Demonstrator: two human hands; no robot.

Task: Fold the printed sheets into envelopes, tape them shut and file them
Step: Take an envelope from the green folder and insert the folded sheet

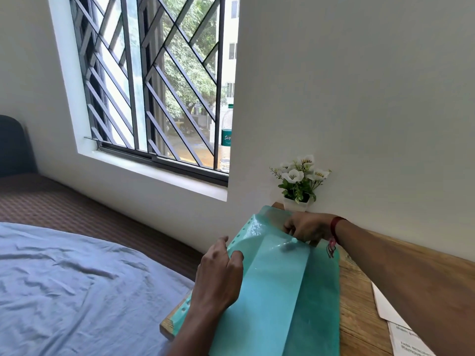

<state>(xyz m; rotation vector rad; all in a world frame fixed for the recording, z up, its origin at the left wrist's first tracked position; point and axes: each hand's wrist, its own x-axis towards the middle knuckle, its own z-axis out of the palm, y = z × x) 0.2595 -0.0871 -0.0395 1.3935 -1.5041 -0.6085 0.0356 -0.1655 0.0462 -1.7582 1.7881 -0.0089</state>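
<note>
Teal folder (277, 291): on wooden table (359, 299)
Left hand (221, 273): knuckles up, fingers gripping punched edge
Right hand (305, 228): pinching far flap

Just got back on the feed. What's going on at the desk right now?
A person is working on a teal plastic folder that lies on the wooden table. The left hand grips its punched left edge, and the right hand pinches the far end by the snap button. I cannot tell whether it is snapped. Printed sheets lie untouched on the table to the right, under the right forearm.
</note>
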